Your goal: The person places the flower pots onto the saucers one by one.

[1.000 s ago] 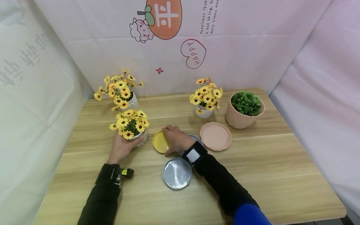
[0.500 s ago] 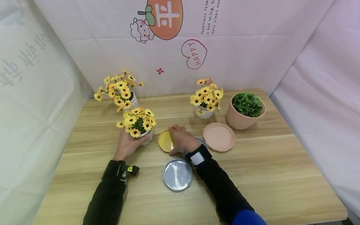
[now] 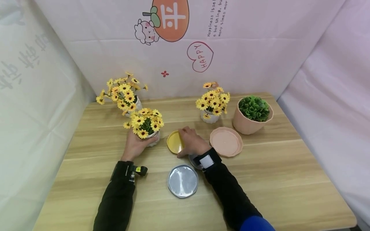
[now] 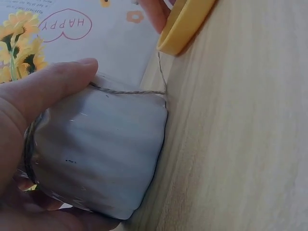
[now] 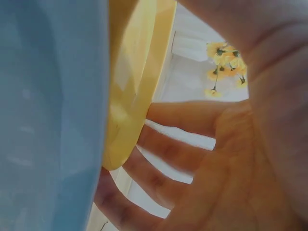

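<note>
My left hand [image 3: 135, 146] grips a small white pot [image 3: 155, 138] of yellow artificial daisies [image 3: 145, 123], thumb on the near side. In the left wrist view, a twine string [image 4: 126, 92] goes round this pot [image 4: 103, 149], and its loose end trails toward the yellow saucer [image 4: 179, 29]. Right of the pot, my right hand [image 3: 194, 142] holds the yellow saucer [image 3: 173, 142] by its rim, between thumb and fingers; the right wrist view has several fingertips against that rim [image 5: 137, 103]. Partly hidden beneath the right wrist lies a grey-blue saucer [image 3: 194, 162].
Another grey-blue saucer [image 3: 183, 181] lies nearer the front. To the right are a pink saucer [image 3: 226, 141] and a pink pot [image 3: 245, 124] with green leaves. White daisy pots stand at the back left [image 3: 138, 104] and back centre [image 3: 210, 117]. Cloth walls surround the wooden table [image 3: 277, 179].
The left hand has carried the daisy pot to the right and slightly back. My right hand has slid the yellow saucer rightward, and the pink saucer has shifted slightly right.
</note>
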`<state>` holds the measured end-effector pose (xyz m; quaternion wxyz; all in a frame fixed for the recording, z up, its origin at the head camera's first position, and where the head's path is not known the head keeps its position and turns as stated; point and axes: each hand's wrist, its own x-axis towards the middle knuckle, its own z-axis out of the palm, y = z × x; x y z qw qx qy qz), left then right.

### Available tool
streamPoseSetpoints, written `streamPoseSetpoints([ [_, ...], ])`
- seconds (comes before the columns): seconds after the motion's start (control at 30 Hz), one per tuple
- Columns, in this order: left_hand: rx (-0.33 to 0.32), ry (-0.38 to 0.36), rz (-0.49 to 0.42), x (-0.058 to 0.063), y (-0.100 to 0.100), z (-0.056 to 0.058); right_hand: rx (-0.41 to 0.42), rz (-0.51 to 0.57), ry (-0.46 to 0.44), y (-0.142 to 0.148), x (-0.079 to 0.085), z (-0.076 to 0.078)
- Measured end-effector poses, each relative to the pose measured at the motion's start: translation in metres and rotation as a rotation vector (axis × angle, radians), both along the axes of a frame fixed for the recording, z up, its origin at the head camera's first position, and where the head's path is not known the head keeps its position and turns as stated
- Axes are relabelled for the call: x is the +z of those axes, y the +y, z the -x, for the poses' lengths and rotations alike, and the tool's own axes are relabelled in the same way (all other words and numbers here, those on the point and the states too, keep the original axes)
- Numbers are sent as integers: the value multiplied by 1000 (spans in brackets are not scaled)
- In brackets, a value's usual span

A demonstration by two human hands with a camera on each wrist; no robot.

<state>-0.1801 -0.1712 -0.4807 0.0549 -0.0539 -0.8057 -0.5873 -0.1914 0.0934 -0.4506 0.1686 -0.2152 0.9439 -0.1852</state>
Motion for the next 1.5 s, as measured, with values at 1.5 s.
streamPoseSetpoints([
  [1.5,-26,-9,2,29,8,-8,-22,-50,-88,11,9,7],
])
